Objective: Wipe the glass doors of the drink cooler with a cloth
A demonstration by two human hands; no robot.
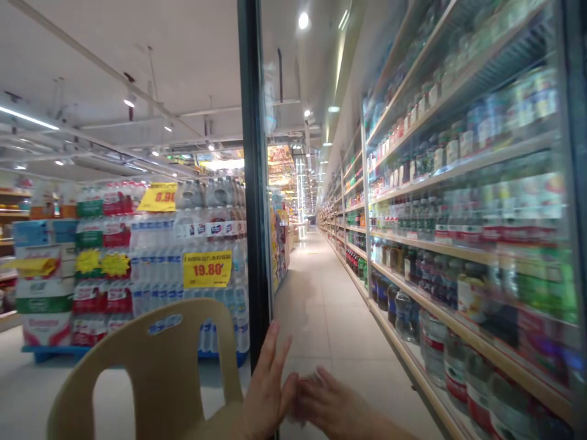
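Low in the middle of the head view, my left hand [265, 391] is raised with its fingers stretched and apart, next to a dark upright frame [257, 183]. My right hand [328, 400] comes in from the lower right, blurred by motion. Its fingers point left toward my left hand and look extended. The two hands meet or overlap near the fingertips; whether they touch, I cannot tell. Nothing shows in either hand. A beige plastic chair [169, 366] with cut-outs in its back stands just left of my left hand.
Tall shelves [458, 165] of bottles and cans, partly smeared, run along the right. A tiled aisle [316, 293] leads away in the middle. At left, stacked packs of bottled water [156, 263] carry a yellow price sign [207, 269] and stand on a blue pallet [55, 353].
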